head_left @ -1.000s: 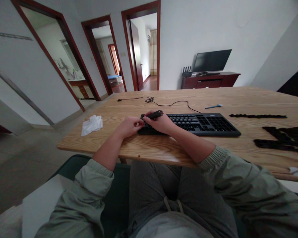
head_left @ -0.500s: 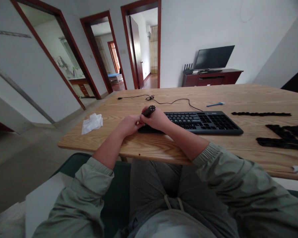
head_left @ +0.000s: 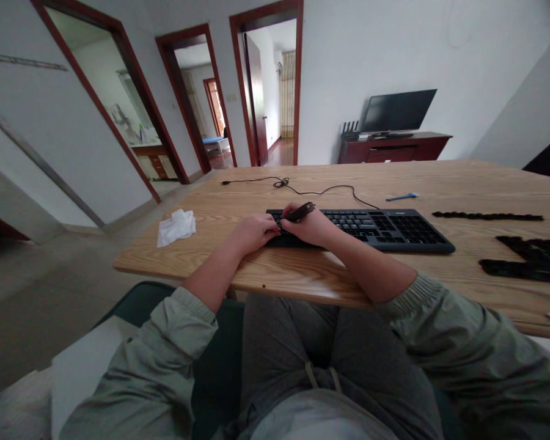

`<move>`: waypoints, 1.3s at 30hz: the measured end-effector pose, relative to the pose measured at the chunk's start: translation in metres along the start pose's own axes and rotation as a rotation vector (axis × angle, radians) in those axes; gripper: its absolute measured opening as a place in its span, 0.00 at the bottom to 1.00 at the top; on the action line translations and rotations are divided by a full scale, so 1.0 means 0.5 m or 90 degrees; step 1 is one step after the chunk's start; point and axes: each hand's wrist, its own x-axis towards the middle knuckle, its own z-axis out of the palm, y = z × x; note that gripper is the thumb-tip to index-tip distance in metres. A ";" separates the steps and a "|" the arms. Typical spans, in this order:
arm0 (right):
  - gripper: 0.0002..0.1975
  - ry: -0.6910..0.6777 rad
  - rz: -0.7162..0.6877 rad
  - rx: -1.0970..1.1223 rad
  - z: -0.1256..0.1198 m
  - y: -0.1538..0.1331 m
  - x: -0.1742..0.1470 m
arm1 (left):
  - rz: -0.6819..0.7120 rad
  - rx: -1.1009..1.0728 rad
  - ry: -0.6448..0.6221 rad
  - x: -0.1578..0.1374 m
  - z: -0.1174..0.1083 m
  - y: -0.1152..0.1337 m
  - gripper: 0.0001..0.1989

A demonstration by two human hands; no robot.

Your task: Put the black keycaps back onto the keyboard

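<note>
A black keyboard [head_left: 394,230] lies on the wooden table in front of me, its left end partly covered by both hands. My right hand [head_left: 309,227] is closed around a dark, thick-handled tool [head_left: 299,212], held slanted with the handle end pointing up and right. The tool's working tip is hidden by the fingers, low over the left-hand keys. My left hand [head_left: 253,232] is at the keyboard's left end, fingers curled together and fingertips close to those of the right hand. What the left fingers pinch, if anything, cannot be made out.
Behind the keyboard runs its black cable [head_left: 321,192], with a loose knot. A blue brush-like tool [head_left: 401,197] lies beyond the keyboard. Rows of small black pieces [head_left: 488,216], likely keycaps, lie on the right. A crumpled white tissue [head_left: 176,227] is on the left.
Both hands have come slightly apart and lower over the keys. The tool has tilted further to the right in my right hand. The view has shifted slightly.
</note>
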 end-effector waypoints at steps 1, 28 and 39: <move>0.07 -0.011 0.006 0.008 -0.004 0.000 -0.004 | 0.004 -0.009 0.001 -0.001 -0.001 0.000 0.08; 0.12 -0.196 -0.094 0.127 -0.055 0.053 0.023 | -0.056 -0.179 -0.017 0.049 -0.008 0.009 0.18; 0.18 0.040 -0.053 0.146 -0.031 0.039 0.015 | -0.077 -0.187 -0.031 0.075 -0.023 -0.001 0.15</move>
